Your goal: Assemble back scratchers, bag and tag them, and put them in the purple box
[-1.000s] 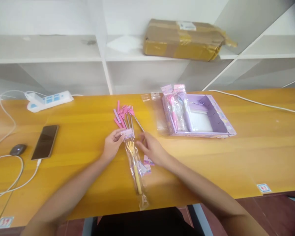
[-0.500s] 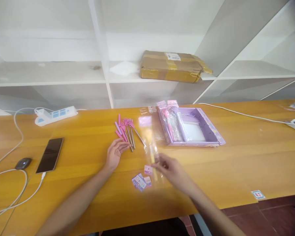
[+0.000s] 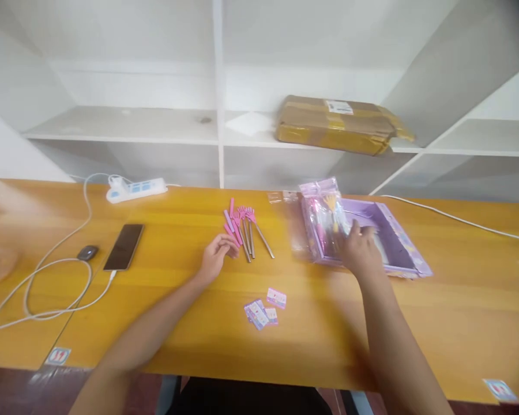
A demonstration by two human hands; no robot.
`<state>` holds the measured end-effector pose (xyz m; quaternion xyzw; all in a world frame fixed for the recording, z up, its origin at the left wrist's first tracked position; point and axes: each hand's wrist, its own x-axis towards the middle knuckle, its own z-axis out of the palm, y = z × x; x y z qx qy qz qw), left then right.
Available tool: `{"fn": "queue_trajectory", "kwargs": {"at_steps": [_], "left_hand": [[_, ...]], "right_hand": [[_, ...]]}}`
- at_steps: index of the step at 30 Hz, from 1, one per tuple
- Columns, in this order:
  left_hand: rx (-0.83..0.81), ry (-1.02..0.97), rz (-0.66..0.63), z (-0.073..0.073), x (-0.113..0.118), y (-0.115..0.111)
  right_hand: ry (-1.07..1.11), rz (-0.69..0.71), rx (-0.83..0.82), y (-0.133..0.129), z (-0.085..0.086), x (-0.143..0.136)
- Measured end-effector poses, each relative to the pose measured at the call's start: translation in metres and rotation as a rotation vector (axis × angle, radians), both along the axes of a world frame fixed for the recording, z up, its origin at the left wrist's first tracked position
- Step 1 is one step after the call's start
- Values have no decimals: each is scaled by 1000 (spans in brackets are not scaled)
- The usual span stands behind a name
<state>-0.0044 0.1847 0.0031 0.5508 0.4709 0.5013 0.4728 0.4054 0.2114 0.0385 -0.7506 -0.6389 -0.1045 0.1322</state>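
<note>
My right hand (image 3: pixel 361 251) is over the left part of a purple open box (image 3: pixel 409 253), its fingers closed at the lower end of a yellow back scratcher (image 3: pixel 331 204) in a clear bag. Part of the yellow handle is hidden by the hand. Pink back scratchers in clear bags (image 3: pixel 318 222) lie under and beside it. My left hand (image 3: pixel 216 256) rests on the table, fingers loosely bent and apart, beside pink back scratchers with metal rods (image 3: pixel 251 219) and loose pink and lilac handle sleeves (image 3: pixel 231 207). Several small printed cards (image 3: pixel 257 314) lie nearer the front edge.
A white power strip (image 3: pixel 136 190), a phone (image 3: pixel 124 246) on a white cable and a small black device (image 3: pixel 87 252) are at the left. Small clear packets (image 3: pixel 282 197) lie behind the box. A taped carton (image 3: pixel 337 124) sits on the white shelf.
My right hand has carried the bagged yellow back scratcher from above the cards to the purple box. My left hand has stayed by the pink pieces. The view has shifted left.
</note>
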Motion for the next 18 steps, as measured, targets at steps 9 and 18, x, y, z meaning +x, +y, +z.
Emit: {"fn": "queue_trajectory", "kwargs": {"at_steps": [9, 18], "left_hand": [[-129, 1146, 789, 49, -214, 23], [-369, 1487, 676, 20, -262, 17]], "right_hand": [[247, -9, 484, -23, -29, 11], [388, 149, 650, -17, -43, 7]]}}
